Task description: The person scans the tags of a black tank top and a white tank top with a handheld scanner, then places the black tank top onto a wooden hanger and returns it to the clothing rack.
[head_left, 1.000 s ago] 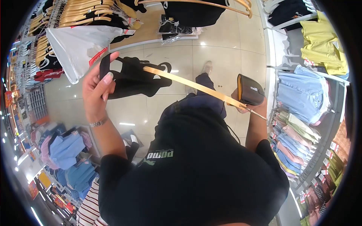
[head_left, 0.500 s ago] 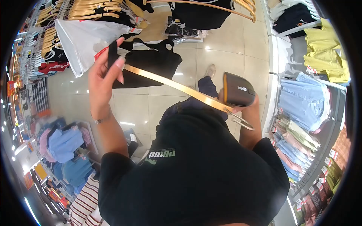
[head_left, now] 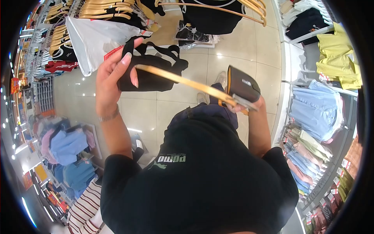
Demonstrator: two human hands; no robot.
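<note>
— Tiled floor [head_left: 241, 46] is spreading out below the left hand [head_left: 111, 78] and the right hand [head_left: 260, 104], with blue shirts [head_left: 313, 107] hanging well beyond the right. Where is the black garment [head_left: 152, 83] hanging?

— From the left hand, whose thumb and fingers are grasping a strap. That grip is looking light, so the strap could be slipping free and dropping everything to the floor.

— And the right?

— It's grasping the wooden hanger [head_left: 183, 81] near its metal hook [head_left: 244, 102]. The far tip is pointing toward the left hand, overlapping the garment; whether it's passing through a strap, I can't tell.

— What could be going wrong there?

— Loose straps could be twisting around that tip if the hands are moving out of step. The dark case [head_left: 243, 84] is hiding some right fingers; if it's being held, it could be weakening their grip.

— Farther out?

— Just past the left hand, a white bag [head_left: 91, 43] is showing; a swinging strap could be snagging on it.
</note>
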